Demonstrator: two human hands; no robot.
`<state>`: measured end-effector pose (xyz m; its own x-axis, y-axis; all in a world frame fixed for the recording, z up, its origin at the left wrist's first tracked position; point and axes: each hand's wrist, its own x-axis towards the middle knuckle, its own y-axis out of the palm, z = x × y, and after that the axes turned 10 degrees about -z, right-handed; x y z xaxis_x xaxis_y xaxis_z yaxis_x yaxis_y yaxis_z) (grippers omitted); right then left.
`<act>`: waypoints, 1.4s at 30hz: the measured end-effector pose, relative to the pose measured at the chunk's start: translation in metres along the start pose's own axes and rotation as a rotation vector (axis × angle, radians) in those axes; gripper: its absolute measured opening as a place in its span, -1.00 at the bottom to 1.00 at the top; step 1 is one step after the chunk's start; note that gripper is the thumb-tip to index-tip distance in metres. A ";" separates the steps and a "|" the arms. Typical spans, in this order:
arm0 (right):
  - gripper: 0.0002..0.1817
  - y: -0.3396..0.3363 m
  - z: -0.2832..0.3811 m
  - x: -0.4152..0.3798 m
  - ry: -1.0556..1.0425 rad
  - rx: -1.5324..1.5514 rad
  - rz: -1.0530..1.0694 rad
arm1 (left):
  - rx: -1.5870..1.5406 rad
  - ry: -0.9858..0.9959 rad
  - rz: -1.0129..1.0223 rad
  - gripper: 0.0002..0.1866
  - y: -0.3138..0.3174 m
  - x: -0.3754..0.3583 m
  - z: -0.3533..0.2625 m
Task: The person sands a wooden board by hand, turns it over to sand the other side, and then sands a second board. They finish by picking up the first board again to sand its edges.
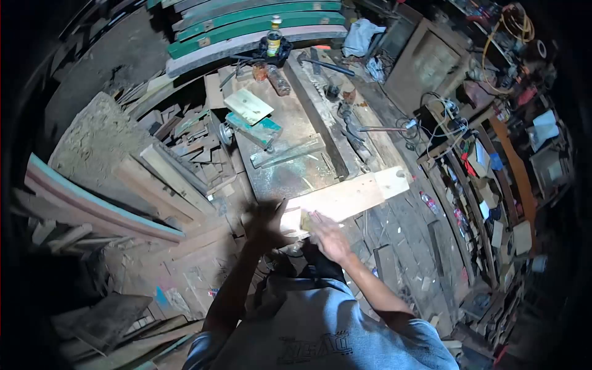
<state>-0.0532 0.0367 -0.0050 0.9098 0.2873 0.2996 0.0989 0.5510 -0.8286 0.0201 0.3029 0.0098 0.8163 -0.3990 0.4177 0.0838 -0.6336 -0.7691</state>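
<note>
A long pale wooden board [345, 198] lies slantwise across the front of the workbench, its near end close to my body. My left hand [266, 227], dark in shadow, is at that end, with thumb and fingers around the board's edges. My right hand [330, 238] lies on the board's face with its fingers stretched forward. Under its fingertips is a small yellowish pad [305, 220], pressed against the wood; its exact kind is hard to make out.
On the workbench [290, 176] lie a green-edged block [262, 131], a pale wood piece [248, 106] and a thin strip [287, 153]. A bottle [274, 40] stands at the back. A hammer-like tool [376, 129] lies right. Wood scraps [197, 145] fill the left.
</note>
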 end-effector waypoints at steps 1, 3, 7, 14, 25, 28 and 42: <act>-0.40 0.006 0.003 -0.006 -0.064 -0.016 0.039 | -0.043 0.049 -0.025 0.29 -0.004 0.000 0.008; -0.40 0.006 -0.007 -0.013 -0.042 -0.034 0.091 | -0.097 0.038 -0.036 0.29 -0.007 -0.004 0.012; -0.43 -0.026 -0.032 0.013 0.328 -0.133 -0.208 | 0.014 0.012 -0.074 0.27 -0.019 -0.011 0.001; -0.42 0.015 0.042 0.017 -0.010 0.056 0.159 | 0.009 -0.043 0.026 0.35 -0.021 -0.006 -0.001; -0.35 0.001 0.010 0.010 0.165 -0.195 0.100 | 0.060 -0.167 0.204 0.46 -0.030 -0.004 -0.007; -0.33 -0.027 -0.039 0.010 0.440 -0.285 -0.201 | 0.036 -0.196 0.198 0.45 -0.026 -0.005 -0.003; -0.46 -0.018 -0.064 -0.006 0.604 -0.351 -0.379 | 0.055 -0.155 0.175 0.45 -0.021 -0.006 -0.002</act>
<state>-0.0348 -0.0251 -0.0218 0.8397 -0.4009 0.3663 0.4757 0.2178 -0.8522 0.0122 0.3177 0.0247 0.8985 -0.3909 0.1995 -0.0397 -0.5251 -0.8501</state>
